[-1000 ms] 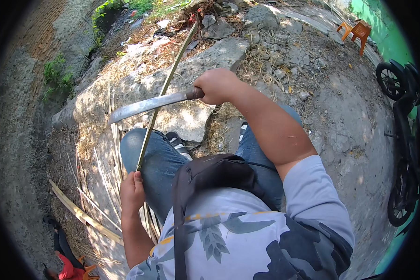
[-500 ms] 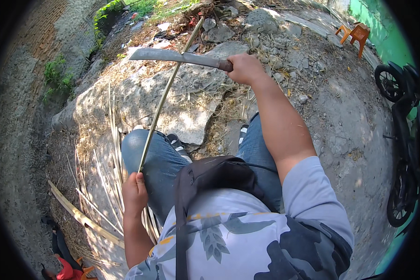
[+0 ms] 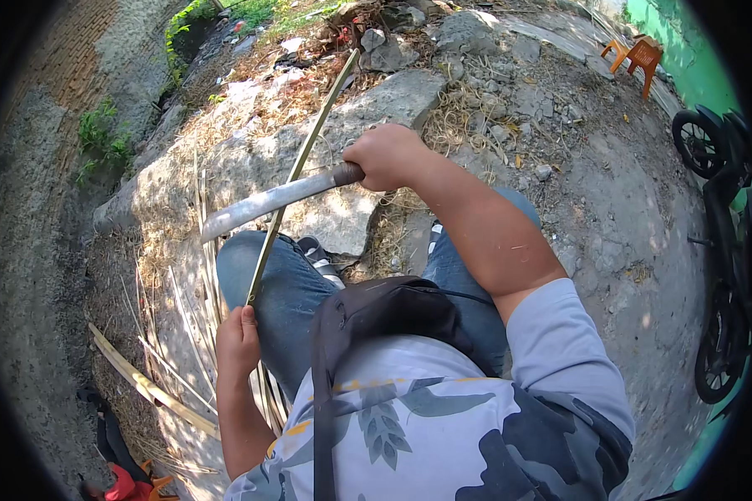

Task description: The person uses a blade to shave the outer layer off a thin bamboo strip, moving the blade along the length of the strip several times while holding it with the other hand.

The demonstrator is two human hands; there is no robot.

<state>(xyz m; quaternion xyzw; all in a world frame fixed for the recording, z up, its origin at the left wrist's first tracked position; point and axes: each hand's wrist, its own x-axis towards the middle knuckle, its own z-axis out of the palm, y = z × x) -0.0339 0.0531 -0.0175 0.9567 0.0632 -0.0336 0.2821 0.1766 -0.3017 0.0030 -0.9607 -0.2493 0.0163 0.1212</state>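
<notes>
Gripping the near end of a long, thin wooden strip (image 3: 315,129), my left hand (image 3: 239,336) is closed beside my left knee (image 3: 236,257). The strip slants up and away to the right, past the knee and over a pale slab (image 3: 334,219). Well apart from that hand, my right hand (image 3: 386,157) is wrapped around the dark handle of a big knife (image 3: 255,205). Its blade points left and crosses the strip partway along; I cannot tell whether the edge touches. A black bag (image 3: 393,313) sits at my waist. More strips (image 3: 211,280) lie on the ground to my left, near a thicker split piece (image 3: 146,384). Farther off, an orange stool (image 3: 646,57) and a black motorbike (image 3: 717,250) stand near a green wall (image 3: 685,50).
</notes>
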